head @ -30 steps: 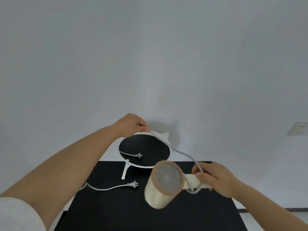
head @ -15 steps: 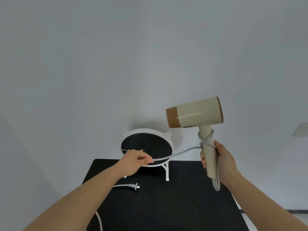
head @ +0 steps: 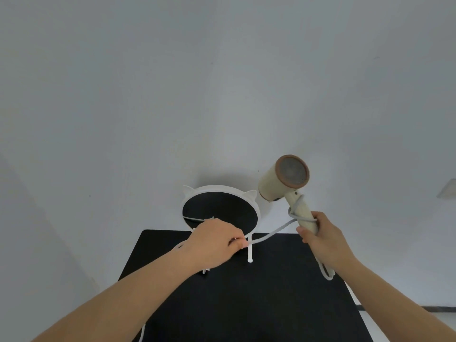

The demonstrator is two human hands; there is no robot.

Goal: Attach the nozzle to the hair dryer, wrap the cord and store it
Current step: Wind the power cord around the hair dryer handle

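Observation:
My right hand (head: 323, 239) grips the handle of a cream hair dryer (head: 283, 180), held upright above the right side of the black table (head: 246, 304). Its brown-rimmed rear grille faces me. A grey cord (head: 274, 232) is looped around the handle, with a loop hanging below my right hand. The cord runs left to my left hand (head: 217, 241), which pinches it in front of the mirror. The plug is hidden behind my left hand. I cannot see whether a nozzle is on the dryer's front.
A round white-framed mirror (head: 219, 190) with cat ears stands on thin white legs at the back of the table, against a plain white wall. A wall socket (head: 447, 190) sits at the far right edge.
The dryer went from low on the table to upright, then turned its rear grille toward me. My left hand came down from above the mirror to in front of it, pulling the cord.

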